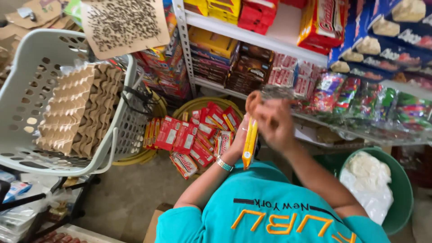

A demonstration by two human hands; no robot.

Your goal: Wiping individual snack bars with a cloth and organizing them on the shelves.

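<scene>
A slim yellow-and-orange packet [249,143] is held upright between the two hands, its long axis running nearly vertical, lower end toward the turquoise shirt [265,211] and upper end up toward the shelf. The left hand [241,135] is closed along the packet's left edge, a beaded bracelet [224,164] sitting at that wrist. The right hand [270,120] is raised just beside and slightly above it, fingers curled; it is blurred, so whether it actually grips the packet's top or only hovers against it cannot be told, though contact seems likely. The hands are thus brought together, not apart, with the left one lower and the right one nearer the shelf.

Just beyond and to the left of the left hand lies a heap of red biscuit boxes [198,135] in a yellow basin [201,104] (a few have spilled over its near edge). Further left stands a white laundry basket [27,85] holding cardboard egg trays [76,112]. Ahead of the right hand runs a white shelf [279,40] stacked with packets, and below the right arm sits a green tub [400,193] with a white bag.
</scene>
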